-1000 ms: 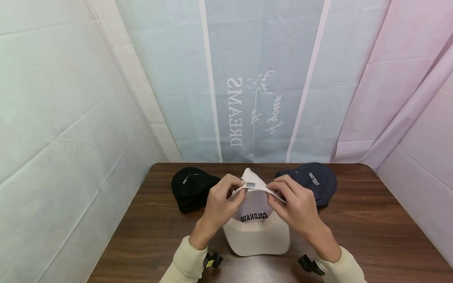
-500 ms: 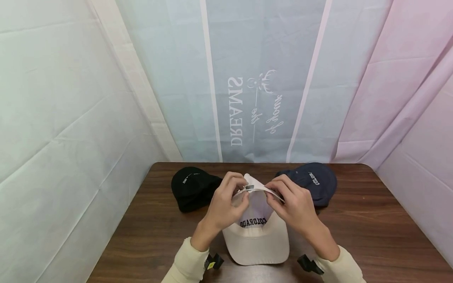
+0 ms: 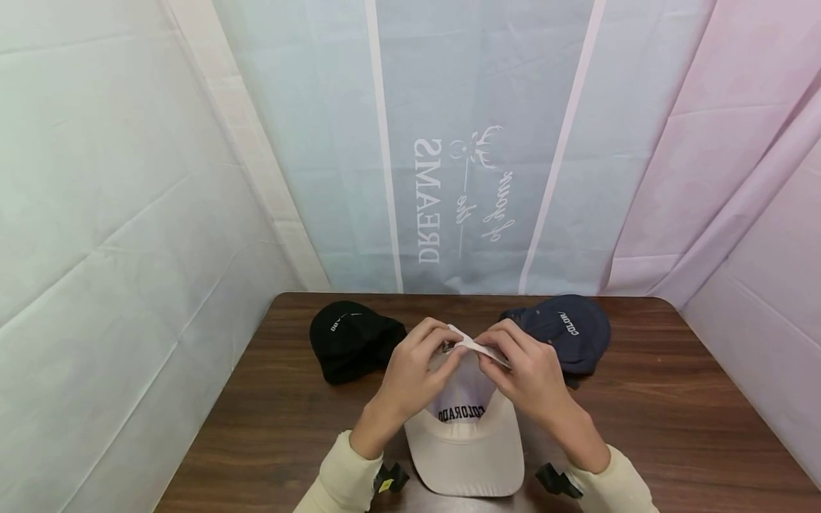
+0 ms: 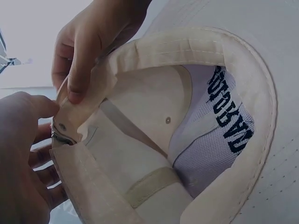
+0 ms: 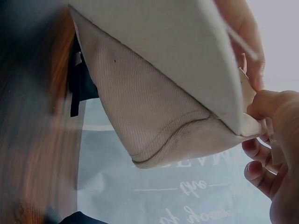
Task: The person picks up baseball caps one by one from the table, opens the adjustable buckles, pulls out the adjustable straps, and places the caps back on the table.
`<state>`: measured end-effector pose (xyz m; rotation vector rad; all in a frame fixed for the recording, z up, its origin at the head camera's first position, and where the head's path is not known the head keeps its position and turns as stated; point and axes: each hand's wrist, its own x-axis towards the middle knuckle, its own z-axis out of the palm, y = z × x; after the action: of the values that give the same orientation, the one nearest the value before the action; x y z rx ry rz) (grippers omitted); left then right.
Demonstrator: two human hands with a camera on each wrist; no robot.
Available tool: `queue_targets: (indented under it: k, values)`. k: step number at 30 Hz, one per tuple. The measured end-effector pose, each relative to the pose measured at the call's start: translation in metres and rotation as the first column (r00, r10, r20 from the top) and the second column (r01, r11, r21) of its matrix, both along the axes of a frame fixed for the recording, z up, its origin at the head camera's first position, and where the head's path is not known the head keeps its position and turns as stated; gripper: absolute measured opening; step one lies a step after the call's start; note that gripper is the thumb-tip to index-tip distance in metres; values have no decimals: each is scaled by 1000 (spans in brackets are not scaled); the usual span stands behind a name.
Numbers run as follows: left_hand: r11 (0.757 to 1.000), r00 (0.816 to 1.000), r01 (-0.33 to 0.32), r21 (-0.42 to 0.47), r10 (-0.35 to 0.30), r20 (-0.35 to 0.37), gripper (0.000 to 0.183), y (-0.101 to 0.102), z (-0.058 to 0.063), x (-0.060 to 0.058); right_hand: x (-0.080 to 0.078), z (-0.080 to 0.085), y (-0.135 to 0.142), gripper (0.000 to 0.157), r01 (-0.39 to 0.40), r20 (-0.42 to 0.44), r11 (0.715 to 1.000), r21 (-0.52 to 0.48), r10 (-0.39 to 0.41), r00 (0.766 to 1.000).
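Note:
A cream baseball cap (image 3: 466, 463) is held with its brim toward me and its inside facing up, the backward COLORADO stitching showing within. My left hand (image 3: 413, 367) pinches the cap's back strap between thumb and fingers. From the other side, my right hand (image 3: 529, 363) pinches the same strap close by. In the left wrist view, the cap's sweatband (image 4: 173, 51) and a small metal buckle (image 4: 63, 127) show between the two hands. The right wrist view shows the outside of the crown (image 5: 135, 93); the buckle is hidden there.
On the brown wooden table (image 3: 269, 427), a black cap (image 3: 349, 342) sits behind my left hand. A navy cap (image 3: 567, 331) lies behind my right hand. A printed cloth backdrop (image 3: 474, 85) hangs beyond the table's far edge, with cloth walls on both sides.
The cap has tilted and its brim has come lower, toward me. My left hand has moved slightly right, closer to my right hand, and its fingers now cover the metal buckle in the head view.

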<state>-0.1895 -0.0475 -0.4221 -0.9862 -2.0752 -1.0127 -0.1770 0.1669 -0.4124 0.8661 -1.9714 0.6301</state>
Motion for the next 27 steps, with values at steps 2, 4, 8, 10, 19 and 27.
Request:
queue_targets:
  k: [2,4,8,10,19,27]
  values:
    - [1000,1000,-5,4,5,6,9,0,-1,1,0,0,0,28,-2,5,1000,-2,2,1000]
    - [1000,1000,-1,25,0,12,7,0,-2,1,0,-1,-1,28,-6,10,1000,-6,6,1000]
    - [996,1000,-11,93,9,22,5,1,-3,1,1,-1,0,32,-17,38,1000,-15,17,999]
    - [992,999,-25,123,22,24,5,2,-3,1,2,-1,0,35,-18,61,1000,-20,19,998]
    - [984,998,-51,172,43,50,6,3,-4,2,3,-2,-1,39,-23,68,999,-42,26,997]
    - [976,997,-37,213,21,79,6,2,-5,3,3,-2,-3,45,35,74,997,-75,-30,997]
